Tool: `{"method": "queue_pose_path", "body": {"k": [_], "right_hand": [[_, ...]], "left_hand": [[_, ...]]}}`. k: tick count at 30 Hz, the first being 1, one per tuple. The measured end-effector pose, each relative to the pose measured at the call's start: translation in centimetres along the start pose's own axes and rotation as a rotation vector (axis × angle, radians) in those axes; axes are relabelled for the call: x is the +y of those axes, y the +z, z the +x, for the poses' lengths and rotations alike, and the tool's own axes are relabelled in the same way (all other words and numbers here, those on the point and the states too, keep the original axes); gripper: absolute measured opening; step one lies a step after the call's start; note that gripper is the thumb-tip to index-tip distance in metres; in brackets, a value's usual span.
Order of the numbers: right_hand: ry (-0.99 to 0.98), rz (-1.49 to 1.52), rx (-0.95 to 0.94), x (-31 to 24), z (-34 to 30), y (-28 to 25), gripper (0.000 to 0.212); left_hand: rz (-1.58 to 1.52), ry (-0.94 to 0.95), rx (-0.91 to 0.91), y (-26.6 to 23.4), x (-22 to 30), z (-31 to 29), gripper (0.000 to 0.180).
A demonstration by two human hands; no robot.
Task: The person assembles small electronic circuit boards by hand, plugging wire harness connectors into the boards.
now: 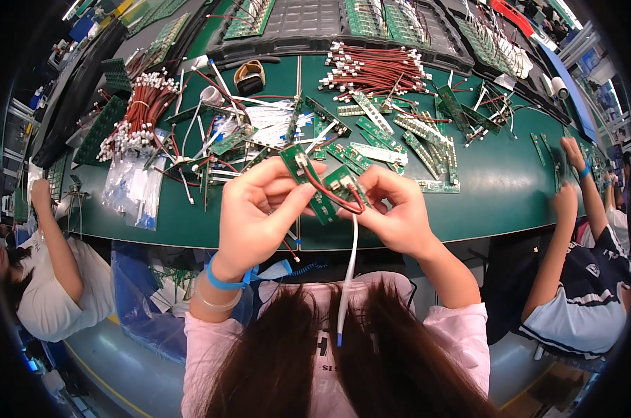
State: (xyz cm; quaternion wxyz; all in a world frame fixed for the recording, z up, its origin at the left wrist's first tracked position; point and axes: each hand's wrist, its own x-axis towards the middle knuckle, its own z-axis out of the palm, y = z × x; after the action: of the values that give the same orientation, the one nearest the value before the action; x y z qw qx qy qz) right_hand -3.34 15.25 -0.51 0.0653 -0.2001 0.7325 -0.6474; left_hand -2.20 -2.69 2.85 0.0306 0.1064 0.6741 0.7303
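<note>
Green table (496,188) as landmark. Person's two hands raised above its near edge, apart from each other, a board in each. Left hand (259,216): thumb and fingers pinched on a narrow green circuit board (321,208), held tilted. Right hand (399,209): thumb and fingertips closed on the edge of a second green board (343,179), just beside the first. Red-and-black wires (350,207) loop across the two. White flat cable (348,279) hangs below them, past the table's near edge, blue at its lower end; its upper joint hidden. Blue wristband (223,282) on left wrist.

On the table's left part: tied bundle of red wires (148,97), clear plastic bag (131,191). Mid-table: loose boards (427,150). Toward its far edge: heap of red leads (378,71), black tray (294,28) beyond. Co-workers seated at the table's left and right.
</note>
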Motion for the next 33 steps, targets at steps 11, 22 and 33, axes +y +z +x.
{"method": "queue_pose_path", "body": {"k": [11, 22, 33], "right_hand": [[-0.074, -0.224, 0.044, 0.6, 0.0, 0.0, 0.03], [-0.354, -0.481, 0.214, -3.2, -0.7, -1.5, 0.041], [-0.803, -0.661, -0.09, -2.6, 1.1, 1.5, 0.025]], "left_hand": [[-0.027, -0.109, -0.009, 0.0, -0.5, 0.7, 0.014], [0.03, -0.191, -0.009, -0.5, -2.5, 3.1, 0.012], [0.144, -0.142, -0.07, -0.4, -3.0, 4.9, 0.01]]}}
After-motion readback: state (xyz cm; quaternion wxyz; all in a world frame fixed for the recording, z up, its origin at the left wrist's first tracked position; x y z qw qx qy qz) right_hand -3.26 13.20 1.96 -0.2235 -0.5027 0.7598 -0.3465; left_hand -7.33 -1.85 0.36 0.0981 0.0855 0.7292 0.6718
